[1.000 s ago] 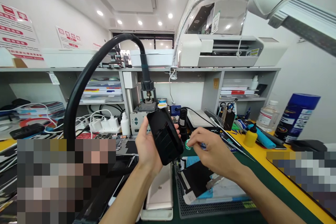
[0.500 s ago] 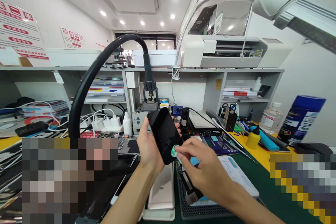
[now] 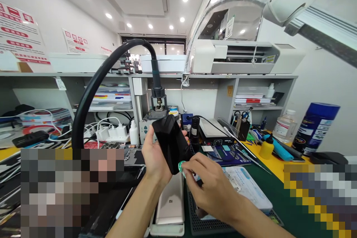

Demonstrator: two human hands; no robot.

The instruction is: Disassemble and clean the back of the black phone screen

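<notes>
1. Black phone [image 3: 169,147]: held up over the bench in the left hand [image 3: 154,158], tilted, dark glossy face shown. Reflections seen on it.
2. Left hand grip: closed around the phone from behind; thumb laid along the left edge, fingertips seen past the right edge.
3. Right hand [image 3: 209,182]: brought up at the phone's lower right edge. Small green piece [image 3: 180,166] pinched between thumb and fingers, hardly any gap left.
4. Green piece: seen against the phone's lower edge; actual contact can't be told.
5. Below the hands: gold phone [image 3: 170,208] laid back up, "MI" mark readable, stacked on a white slab [image 3: 167,229].
6. Under the right hand: dark perforated mat [image 3: 213,229], partly covered by a blue-and-white pack [image 3: 251,189]. Both set on green matting [image 3: 295,204].
7. Behind the phone: grey machine [image 3: 145,131], partly hidden. White bottle [image 3: 134,134] stood to its left, black cylinder [image 3: 194,134] stood just right of the phone.
8. Right side: yellow bottle [image 3: 266,148], clear bottle [image 3: 284,126] and blue can [image 3: 316,128] grouped on the yellow bench top.
9. Left side: thick black hose [image 3: 92,81] arched upward; lower area blurred.
</notes>
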